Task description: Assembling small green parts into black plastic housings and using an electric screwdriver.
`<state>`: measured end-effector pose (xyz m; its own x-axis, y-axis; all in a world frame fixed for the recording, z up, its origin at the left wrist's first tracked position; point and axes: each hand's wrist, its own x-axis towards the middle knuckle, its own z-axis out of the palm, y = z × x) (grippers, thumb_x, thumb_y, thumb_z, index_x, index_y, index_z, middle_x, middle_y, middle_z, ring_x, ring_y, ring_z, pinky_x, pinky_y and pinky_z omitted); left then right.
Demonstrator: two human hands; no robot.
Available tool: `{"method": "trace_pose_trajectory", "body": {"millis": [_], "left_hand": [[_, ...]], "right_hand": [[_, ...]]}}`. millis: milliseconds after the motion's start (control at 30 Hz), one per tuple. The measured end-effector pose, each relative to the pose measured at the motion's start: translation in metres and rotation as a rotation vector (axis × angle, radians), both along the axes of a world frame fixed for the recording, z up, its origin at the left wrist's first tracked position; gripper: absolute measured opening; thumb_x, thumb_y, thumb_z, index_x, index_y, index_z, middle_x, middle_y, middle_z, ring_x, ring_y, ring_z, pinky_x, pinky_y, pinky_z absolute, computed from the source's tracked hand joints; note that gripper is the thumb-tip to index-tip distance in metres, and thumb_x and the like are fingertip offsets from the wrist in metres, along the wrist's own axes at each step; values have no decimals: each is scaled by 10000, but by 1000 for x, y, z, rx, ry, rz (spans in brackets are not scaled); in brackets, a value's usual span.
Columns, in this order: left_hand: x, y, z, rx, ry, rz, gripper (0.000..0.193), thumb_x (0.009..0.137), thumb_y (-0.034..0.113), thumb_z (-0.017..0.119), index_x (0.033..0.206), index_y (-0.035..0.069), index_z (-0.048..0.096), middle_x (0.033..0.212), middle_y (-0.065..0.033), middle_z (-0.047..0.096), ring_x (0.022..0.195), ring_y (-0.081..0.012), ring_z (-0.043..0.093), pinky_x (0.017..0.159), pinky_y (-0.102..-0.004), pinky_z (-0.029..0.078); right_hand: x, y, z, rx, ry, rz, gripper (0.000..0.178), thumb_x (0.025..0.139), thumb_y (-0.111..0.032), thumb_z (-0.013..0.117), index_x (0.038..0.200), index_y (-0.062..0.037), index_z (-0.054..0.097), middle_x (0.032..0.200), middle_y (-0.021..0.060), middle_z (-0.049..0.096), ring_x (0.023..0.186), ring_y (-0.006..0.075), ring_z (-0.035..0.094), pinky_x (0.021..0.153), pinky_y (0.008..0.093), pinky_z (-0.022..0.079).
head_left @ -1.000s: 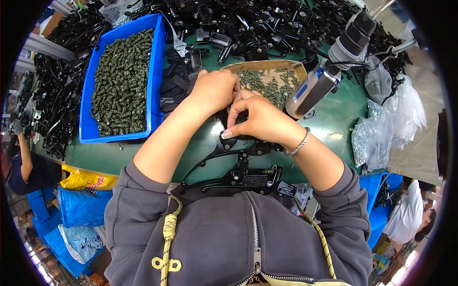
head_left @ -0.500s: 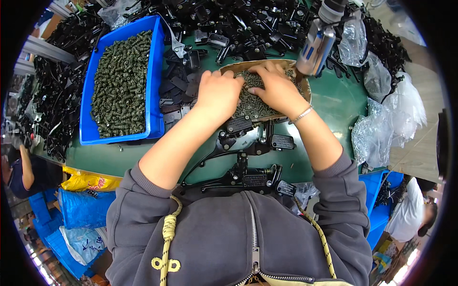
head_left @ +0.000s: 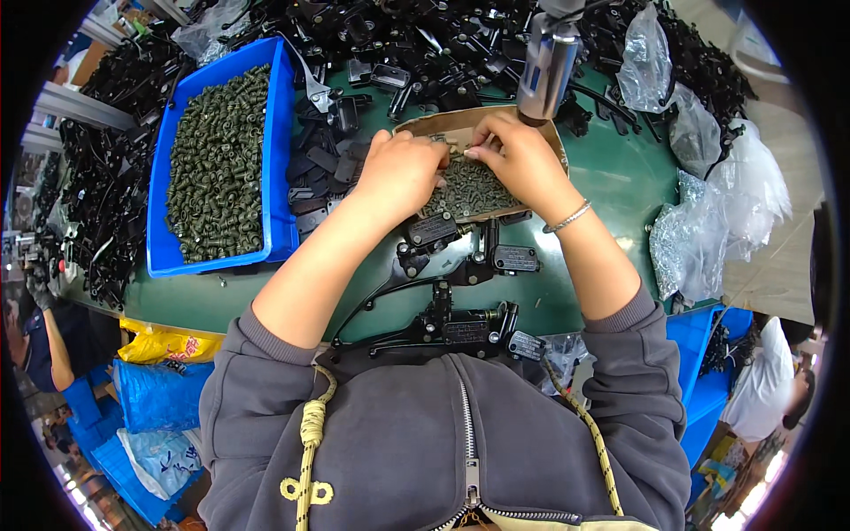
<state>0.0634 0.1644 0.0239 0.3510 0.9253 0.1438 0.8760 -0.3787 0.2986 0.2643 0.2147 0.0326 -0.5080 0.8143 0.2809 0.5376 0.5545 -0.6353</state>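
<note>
Over cardboard box [head_left: 434, 123]: left hand [head_left: 400, 173], right hand [head_left: 524, 165]; green tabletop [head_left: 615, 181] past right edge.

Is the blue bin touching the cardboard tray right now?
Apart. The head view shows a gap between the blue bin and the cardboard tray, with black flat parts lying in it.

Green tabletop [head_left: 611, 257], blue bin [head_left: 279, 168], cardboard box [head_left: 443, 121], black lever assemblies [head_left: 434, 329], heaped black parts [head_left: 443, 53], plastic bags [head_left: 686, 234]

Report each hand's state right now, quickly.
Left hand: fingers curled at the shallow carton; whether it holds anything can't be told.
Right hand: thumb and forefinger close together over the carton; grip can't be told.
</note>
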Motion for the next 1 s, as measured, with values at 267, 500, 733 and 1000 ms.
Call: {"method": "trace_pose_trajectory", "body": {"millis": [267, 500, 733, 1000], "left_hand": [[-7, 12, -6, -41, 15, -51, 58, 738, 161, 739, 786, 143, 712, 806, -40, 703, 911, -238, 649, 815, -391, 390], [-12, 18, -1, -105, 17, -87, 38, 767, 144, 721, 799, 127, 708, 802, -41, 699, 848, -255, 652, 792, -392, 391], [-25, 9, 6, -7, -223, -73, 57, 788, 138, 731, 825, 100, 709, 804, -45, 696, 806, -263, 653, 752, -376, 407], [-6, -86, 62, 137, -411, -256, 129, 756, 99, 772, 869, 72, 716, 820, -52, 683, 781, -239, 634, 724, -367, 453]], "right_hand": [[40, -35, 41, -458, 128, -35, 145, 811, -49, 776, 849, -4, 644, 786, 14, 665, 745, 94, 620, 648, 273, 503], [86, -65, 47, -1131, 244, 6, 146, 809, -55, 795, 840, -15, 658, 799, 18, 670, 682, 74, 613, 560, 217, 477], [76, -78, 36, -1125, 248, -6, 178, 823, -93, 797, 886, -28, 643, 767, -7, 660, 654, 59, 598, 529, 206, 443], [76, -89, 29, -1205, 382, -73, 193, 856, -116, 773, 925, -43, 609, 695, -20, 614, 575, 46, 558, 476, 197, 404]]}}
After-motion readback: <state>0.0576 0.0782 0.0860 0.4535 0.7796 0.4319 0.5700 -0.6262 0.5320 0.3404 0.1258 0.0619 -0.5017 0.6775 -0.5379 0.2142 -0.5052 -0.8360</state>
